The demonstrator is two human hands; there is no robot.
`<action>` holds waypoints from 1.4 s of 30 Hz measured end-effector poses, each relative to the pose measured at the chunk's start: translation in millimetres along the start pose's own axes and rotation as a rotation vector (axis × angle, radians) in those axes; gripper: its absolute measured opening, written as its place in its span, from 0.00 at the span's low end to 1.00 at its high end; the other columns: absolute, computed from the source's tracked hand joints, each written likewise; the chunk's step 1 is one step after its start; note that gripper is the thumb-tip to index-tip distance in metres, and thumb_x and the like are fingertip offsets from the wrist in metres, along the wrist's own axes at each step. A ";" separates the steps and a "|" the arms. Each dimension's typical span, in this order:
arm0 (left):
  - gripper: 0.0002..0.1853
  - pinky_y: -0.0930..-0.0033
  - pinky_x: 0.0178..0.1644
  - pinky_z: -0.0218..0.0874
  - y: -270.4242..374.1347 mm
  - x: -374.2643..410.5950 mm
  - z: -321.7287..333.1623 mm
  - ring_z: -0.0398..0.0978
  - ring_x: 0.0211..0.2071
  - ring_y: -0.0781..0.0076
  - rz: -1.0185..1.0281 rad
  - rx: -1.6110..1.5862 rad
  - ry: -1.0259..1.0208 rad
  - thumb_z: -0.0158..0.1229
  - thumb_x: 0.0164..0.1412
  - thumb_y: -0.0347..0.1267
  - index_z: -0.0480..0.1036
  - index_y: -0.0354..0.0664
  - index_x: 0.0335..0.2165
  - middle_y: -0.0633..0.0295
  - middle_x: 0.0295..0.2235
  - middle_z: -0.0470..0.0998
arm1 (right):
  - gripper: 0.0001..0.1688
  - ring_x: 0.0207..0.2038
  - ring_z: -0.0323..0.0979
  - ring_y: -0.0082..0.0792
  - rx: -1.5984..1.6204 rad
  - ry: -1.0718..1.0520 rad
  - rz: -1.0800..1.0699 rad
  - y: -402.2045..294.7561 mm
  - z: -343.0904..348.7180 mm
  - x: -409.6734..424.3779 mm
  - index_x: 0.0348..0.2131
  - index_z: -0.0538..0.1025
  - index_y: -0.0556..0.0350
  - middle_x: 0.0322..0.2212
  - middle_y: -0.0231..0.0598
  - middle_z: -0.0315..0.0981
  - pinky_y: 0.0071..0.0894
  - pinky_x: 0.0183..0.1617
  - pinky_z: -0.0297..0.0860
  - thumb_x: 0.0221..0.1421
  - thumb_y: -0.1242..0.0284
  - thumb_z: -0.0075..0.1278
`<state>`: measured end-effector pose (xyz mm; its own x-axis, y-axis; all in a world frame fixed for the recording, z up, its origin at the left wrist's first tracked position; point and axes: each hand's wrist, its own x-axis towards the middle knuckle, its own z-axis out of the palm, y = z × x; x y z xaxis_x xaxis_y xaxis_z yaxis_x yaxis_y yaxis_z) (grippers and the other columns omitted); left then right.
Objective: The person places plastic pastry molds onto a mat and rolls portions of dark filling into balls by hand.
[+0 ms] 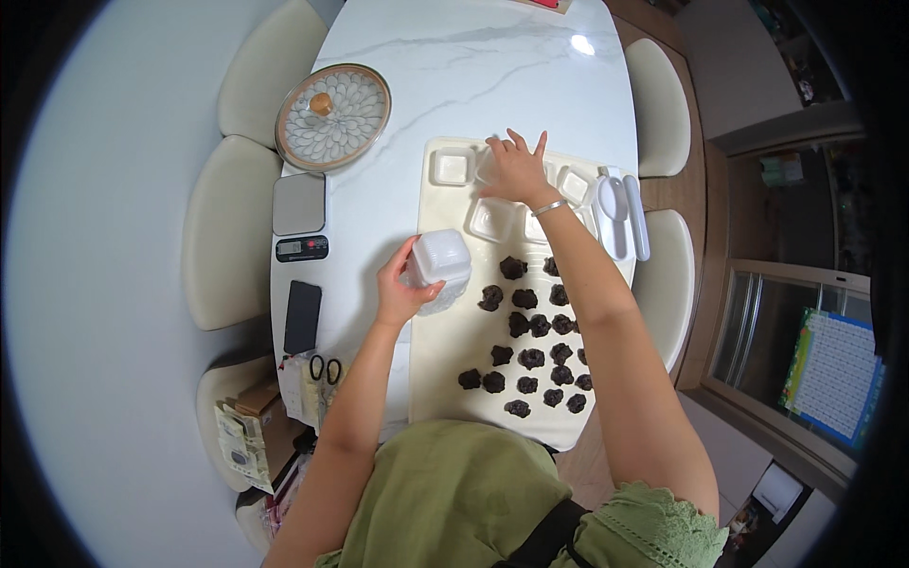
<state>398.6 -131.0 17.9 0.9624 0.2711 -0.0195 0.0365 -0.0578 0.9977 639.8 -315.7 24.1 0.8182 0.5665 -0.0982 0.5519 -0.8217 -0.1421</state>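
Observation:
My left hand (403, 284) grips a stack of small translucent plastic containers (442, 257), held over the left edge of a cream mat (440, 369). Farther forward, my right hand (517, 169) reaches over two rows of small white square plastic trays (491, 219), its fingers apart. One tray (486, 167) lies partly under that hand; whether the fingers touch it is unclear. Another square tray (453, 167) sits at the mat's far left corner. Several rough, dark lumps (531, 358) lie in loose rows nearer my body, some hidden behind my right forearm.
Right of the trays lie a white lidded case with a spoon-shaped piece (615, 206). Along the table's left side are a round glass lid (334, 117), a flat scale (300, 204), its display unit (302, 248), a dark phone (303, 317) and scissors (325, 370). Chairs (231, 248) flank the table.

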 end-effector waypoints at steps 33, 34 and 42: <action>0.42 0.65 0.51 0.63 12.4 -14.1 8.6 0.71 0.46 0.65 0.067 0.157 -0.124 0.71 0.32 0.31 0.66 0.41 0.52 0.57 0.45 0.73 | 0.46 0.51 0.60 0.38 -0.019 0.051 -0.229 -30.4 0.2 -68.5 0.44 0.73 0.58 0.41 0.41 0.69 0.51 0.57 0.52 0.31 0.43 0.62; 0.42 0.65 0.51 0.63 13.0 -13.4 9.5 0.71 0.46 0.65 0.073 0.161 -0.133 0.71 0.32 0.30 0.66 0.41 0.52 0.57 0.45 0.73 | 0.47 0.51 0.60 0.39 0.003 0.079 -0.229 -28.5 0.6 -68.6 0.44 0.73 0.58 0.42 0.41 0.69 0.52 0.57 0.51 0.31 0.42 0.62; 0.43 0.66 0.54 0.60 19.7 -19.1 9.9 0.69 0.48 0.68 0.044 0.190 -0.135 0.69 0.33 0.30 0.64 0.37 0.53 0.59 0.46 0.72 | 0.50 0.52 0.60 0.40 0.004 -0.126 -0.010 -65.8 -6.6 -62.4 0.46 0.71 0.61 0.43 0.42 0.70 0.57 0.59 0.50 0.33 0.41 0.59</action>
<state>383.6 -146.8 37.3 0.9910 0.1339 0.0026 0.0312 -0.2499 0.9678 553.4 -297.4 46.2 0.7858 0.5781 -0.2200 0.5589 -0.8160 -0.1477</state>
